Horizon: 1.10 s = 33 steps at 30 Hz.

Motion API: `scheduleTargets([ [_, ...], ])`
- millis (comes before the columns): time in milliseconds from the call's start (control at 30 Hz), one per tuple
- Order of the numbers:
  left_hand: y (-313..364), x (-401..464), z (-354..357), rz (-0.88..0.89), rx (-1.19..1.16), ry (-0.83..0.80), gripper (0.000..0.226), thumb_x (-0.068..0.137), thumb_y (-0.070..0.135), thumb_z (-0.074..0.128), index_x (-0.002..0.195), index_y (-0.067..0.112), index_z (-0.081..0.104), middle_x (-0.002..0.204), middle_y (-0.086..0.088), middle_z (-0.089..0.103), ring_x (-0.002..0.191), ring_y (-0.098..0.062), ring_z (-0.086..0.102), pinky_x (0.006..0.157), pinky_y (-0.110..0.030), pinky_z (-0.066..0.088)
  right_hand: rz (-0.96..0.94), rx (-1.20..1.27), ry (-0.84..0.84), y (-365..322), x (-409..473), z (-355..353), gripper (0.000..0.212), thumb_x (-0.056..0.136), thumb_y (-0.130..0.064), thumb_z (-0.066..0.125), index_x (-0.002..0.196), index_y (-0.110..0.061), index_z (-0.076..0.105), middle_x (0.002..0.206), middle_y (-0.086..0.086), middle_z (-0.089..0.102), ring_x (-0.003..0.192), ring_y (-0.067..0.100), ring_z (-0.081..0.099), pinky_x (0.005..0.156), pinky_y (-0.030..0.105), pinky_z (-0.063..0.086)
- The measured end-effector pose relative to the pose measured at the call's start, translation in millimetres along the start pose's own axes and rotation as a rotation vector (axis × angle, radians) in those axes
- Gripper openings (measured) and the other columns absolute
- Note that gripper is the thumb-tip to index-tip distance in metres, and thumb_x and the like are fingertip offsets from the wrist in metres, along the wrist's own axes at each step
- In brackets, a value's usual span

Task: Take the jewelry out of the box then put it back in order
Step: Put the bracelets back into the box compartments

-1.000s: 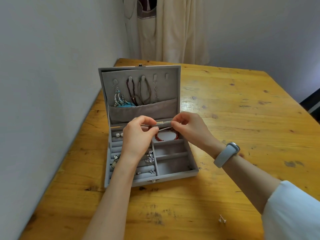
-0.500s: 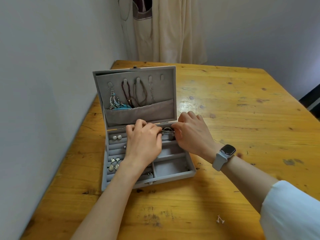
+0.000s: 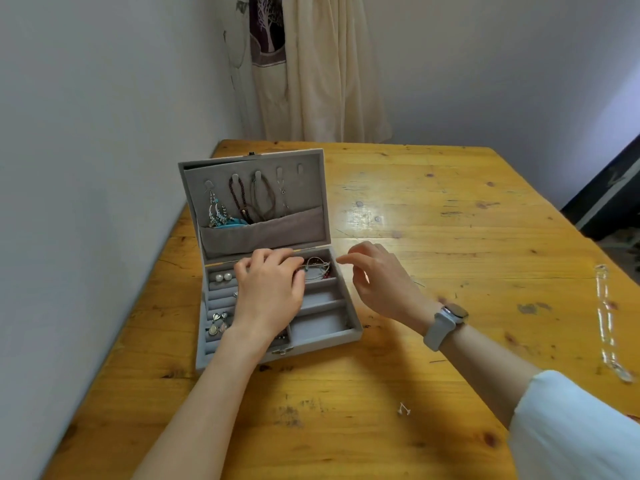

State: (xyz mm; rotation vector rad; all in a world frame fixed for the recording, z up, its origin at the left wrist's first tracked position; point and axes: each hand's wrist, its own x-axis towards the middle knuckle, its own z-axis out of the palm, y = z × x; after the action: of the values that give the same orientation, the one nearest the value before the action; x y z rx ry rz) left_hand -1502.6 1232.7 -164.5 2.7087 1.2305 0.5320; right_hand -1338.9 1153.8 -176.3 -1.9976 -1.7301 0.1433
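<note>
My left hand (image 3: 268, 292) pressing bracelets (image 3: 317, 268) into the grey jewelry box (image 3: 322, 341) back compartment, fingers curled, my right hand (image 3: 377, 282) loose beside the box, holding nothing

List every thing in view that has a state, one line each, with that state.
Jewelry box: open, lid upright.
Lid pocket: necklace ends tucked in.
Bracelets: lying in the box's back right compartment.
Pearl studs: seated in the ring rolls.
Drop earrings: seated in the ring rolls.
Left hand: fingers on the bracelets.
Right hand: open, off the box.
Small earring: loose on the table.
</note>
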Motion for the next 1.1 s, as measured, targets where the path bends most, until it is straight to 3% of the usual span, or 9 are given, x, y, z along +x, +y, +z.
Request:
scheduleTargets([
  [100,28.6,-14.9,-6.0,0.018,-0.136,0.077,0.028,0.091,0.022,0.051,0.116,0.018,0.062,0.124,0.001,0.057,0.117,-0.019,0.044,0.097,-0.037,0.026,0.083,0.136,0.077,5.2,-34.0,-16.4,0.032,0.088,-0.002,0.044,0.114,-0.011,0.061,0.109,0.006,0.061,0.105,0.02,0.05,0.091,0.03,0.04],
  [167,56.0,-27.7,-5.6,0.05,-0.219,0.045,0.028,0.092,0.022,0.049,0.117,0.018,0.061,0.124,0.001,0.056,0.118,-0.017,0.043,0.099,-0.037,0.027,0.144,0.18,0.132,11.4,-62.4,-29.3,0.03,0.088,-0.001,0.045,0.111,-0.011,0.062,0.102,0.003,0.063,0.1,0.017,0.051,0.087,0.022,0.037],
  [367,154.0,-67.2,21.6,0.231,-0.349,-0.284,0.034,0.095,0.03,0.042,0.127,0.022,0.051,0.131,0.005,0.048,0.122,-0.014,0.04,0.102,-0.031,0.029,0.411,0.236,0.32,50.9,-158.1,-77.6,0.028,0.087,0.0,0.047,0.105,-0.012,0.065,0.089,-0.004,0.063,0.091,0.011,0.055,0.076,0.009,0.037],
  [500,217.6,-87.6,49.0,0.365,-0.304,-0.459,0.04,0.096,0.031,0.039,0.134,0.021,0.042,0.141,0.001,0.038,0.13,-0.019,0.031,0.107,-0.036,0.027,0.544,0.146,0.408,85.5,-219.6,-94.8,0.024,0.086,0.001,0.049,0.099,-0.01,0.066,0.084,0.001,0.064,0.086,0.017,0.057,0.075,0.02,0.039],
  [633,259.6,-97.9,78.4,0.431,-0.166,-0.54,0.047,0.097,0.039,0.031,0.141,0.025,0.027,0.154,-0.001,0.013,0.141,-0.023,0.0,0.113,-0.048,0.002,0.674,-0.05,0.479,122.7,-267.2,-104.0,0.021,0.083,0.002,0.053,0.093,-0.01,0.067,0.092,0.008,0.065,0.089,0.024,0.051,0.081,0.027,0.036],
  [733,267.0,-103.9,96.6,0.488,0.006,-0.537,0.054,0.096,0.05,0.014,0.145,0.03,0.01,0.156,-0.001,-0.005,0.14,-0.026,-0.015,0.109,-0.053,-0.012,0.794,-0.175,0.465,143.9,-289.2,-107.9,0.015,0.083,-0.008,0.057,0.092,-0.014,0.068,0.099,0.01,0.061,0.099,0.03,0.048,0.085,0.039,0.036],
  [833,263.5,-106.7,103.0,0.508,0.043,-0.495,0.058,0.092,0.054,0.001,0.146,0.032,0.002,0.155,0.001,-0.008,0.14,-0.025,-0.017,0.109,-0.051,-0.013,0.877,-0.227,0.38,152.1,-298.0,-105.6,0.013,0.083,-0.021,0.061,0.094,-0.015,0.065,0.106,0.008,0.056,0.106,0.029,0.043,0.086,0.038,0.032],
  [967,269.1,-106.0,101.5,0.461,-0.041,-0.485,0.067,0.083,0.057,-0.006,0.143,0.036,0.016,0.156,0.003,0.002,0.141,-0.023,-0.011,0.109,-0.051,-0.012,0.91,-0.189,0.388,155.2,-296.5,-102.7,0.013,0.086,-0.02,0.059,0.092,-0.01,0.063,0.108,0.011,0.055,0.107,0.029,0.041,0.086,0.037,0.03],
  [1100,284.7,-104.1,104.7,0.413,-0.195,-0.449,0.044,0.093,0.055,0.028,0.132,0.038,0.041,0.152,0.001,0.019,0.141,-0.022,-0.001,0.108,-0.053,-0.012,0.917,-0.239,0.365,155.2,-292.4,-97.2,0.012,0.089,-0.017,0.052,0.094,-0.008,0.059,0.108,0.012,0.053,0.107,0.029,0.04,0.084,0.038,0.029],
])
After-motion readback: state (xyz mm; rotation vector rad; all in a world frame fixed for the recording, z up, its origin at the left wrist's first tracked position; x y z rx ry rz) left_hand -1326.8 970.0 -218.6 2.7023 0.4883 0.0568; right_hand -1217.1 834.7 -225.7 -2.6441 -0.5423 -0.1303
